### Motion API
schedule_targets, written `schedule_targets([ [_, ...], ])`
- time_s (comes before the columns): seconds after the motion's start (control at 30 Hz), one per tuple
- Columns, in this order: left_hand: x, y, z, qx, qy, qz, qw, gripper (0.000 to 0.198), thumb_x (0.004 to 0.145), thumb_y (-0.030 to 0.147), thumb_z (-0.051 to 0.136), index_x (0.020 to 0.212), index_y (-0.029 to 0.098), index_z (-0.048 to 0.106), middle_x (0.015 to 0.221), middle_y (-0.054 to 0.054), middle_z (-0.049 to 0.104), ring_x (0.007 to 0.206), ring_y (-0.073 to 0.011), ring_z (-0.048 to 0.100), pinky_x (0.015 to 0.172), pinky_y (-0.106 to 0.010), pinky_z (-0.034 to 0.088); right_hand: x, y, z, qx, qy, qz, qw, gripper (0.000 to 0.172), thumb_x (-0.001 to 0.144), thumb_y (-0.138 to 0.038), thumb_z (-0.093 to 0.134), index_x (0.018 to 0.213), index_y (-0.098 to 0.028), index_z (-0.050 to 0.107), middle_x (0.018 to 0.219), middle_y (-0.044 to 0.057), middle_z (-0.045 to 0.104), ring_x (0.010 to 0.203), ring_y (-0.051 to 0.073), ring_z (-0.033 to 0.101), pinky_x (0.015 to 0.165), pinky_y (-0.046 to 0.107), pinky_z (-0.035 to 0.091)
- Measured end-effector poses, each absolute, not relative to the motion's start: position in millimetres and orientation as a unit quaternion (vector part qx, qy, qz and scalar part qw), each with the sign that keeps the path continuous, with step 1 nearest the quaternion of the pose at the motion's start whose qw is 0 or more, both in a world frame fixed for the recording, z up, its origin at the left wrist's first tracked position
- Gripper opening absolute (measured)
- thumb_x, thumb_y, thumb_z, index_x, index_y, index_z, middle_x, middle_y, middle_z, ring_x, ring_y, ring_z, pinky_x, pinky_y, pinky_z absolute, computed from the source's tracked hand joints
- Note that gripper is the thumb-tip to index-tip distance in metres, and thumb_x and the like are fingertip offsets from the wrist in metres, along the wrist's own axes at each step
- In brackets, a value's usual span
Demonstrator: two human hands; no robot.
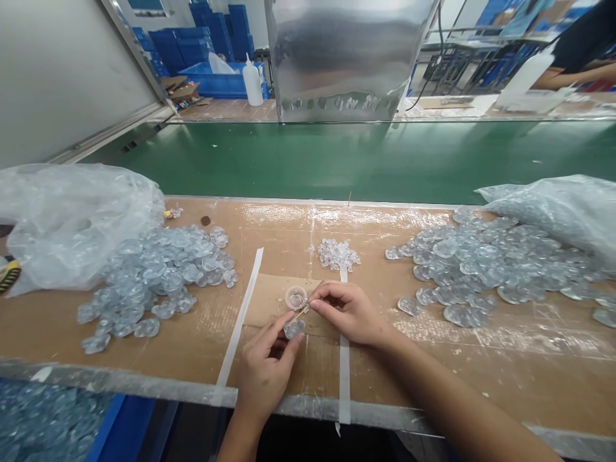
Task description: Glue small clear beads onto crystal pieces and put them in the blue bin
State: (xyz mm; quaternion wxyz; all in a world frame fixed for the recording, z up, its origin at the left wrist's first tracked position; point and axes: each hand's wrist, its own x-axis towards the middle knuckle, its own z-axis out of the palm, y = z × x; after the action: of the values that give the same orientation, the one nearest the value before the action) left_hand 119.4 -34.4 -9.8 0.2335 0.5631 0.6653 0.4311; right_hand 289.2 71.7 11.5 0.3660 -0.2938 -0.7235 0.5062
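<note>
My left hand (267,366) is closed on a clear plastic piece (294,330), gripped between thumb and fingers above the cardboard. In my right hand (349,311), thumb and fingertips pinch a thin wooden stick (299,315), which slants down across the top of the clear piece. Whether the stick's tip touches it I cannot tell. Just beyond both hands stands a small round clear cup (296,298). Farther back lies a little heap of small clear bits (337,255).
Heaps of clear plastic pieces lie left (154,276) and right (462,269), beside plastic bags (72,218). White tape strips (240,321) mark the cardboard-covered table. Behind it runs a green conveyor belt (289,157). A white squeeze bottle (252,83) and a person's arm (572,77) are beyond.
</note>
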Motion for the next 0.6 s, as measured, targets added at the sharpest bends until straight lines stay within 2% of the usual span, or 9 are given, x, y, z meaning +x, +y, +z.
schedule_targets([
  [0.37, 122.0, -33.6, -9.2, 0.569, 0.661, 0.44, 0.214, 0.025, 0.084, 0.03, 0.067, 0.108, 0.027, 0.071, 0.088, -0.001, 0.073, 0.059, -0.0103, 0.067, 0.057, -0.018, 0.058, 294.0, 73.2, 18.0, -0.291, -0.75, 0.481, 0.348, 0.015, 0.089, -0.024, 0.056, 0.08, -0.017, 0.066, 0.075, 0.003, 0.064, 0.061, 0.011, 0.052, 0.056, 0.024, 0.041],
  [0.6, 119.4, -34.6, -9.6, 0.582, 0.664, 0.421, 0.209, 0.025, 0.085, 0.032, 0.066, 0.109, 0.026, 0.07, 0.089, -0.002, 0.072, 0.058, -0.0102, 0.066, 0.056, -0.018, 0.058, 294.4, 72.5, 20.7, -0.293, -0.76, 0.462, 0.352, 0.014, 0.089, -0.024, 0.056, 0.08, -0.018, 0.066, 0.073, 0.002, 0.063, 0.06, 0.01, 0.052, 0.055, 0.023, 0.042],
])
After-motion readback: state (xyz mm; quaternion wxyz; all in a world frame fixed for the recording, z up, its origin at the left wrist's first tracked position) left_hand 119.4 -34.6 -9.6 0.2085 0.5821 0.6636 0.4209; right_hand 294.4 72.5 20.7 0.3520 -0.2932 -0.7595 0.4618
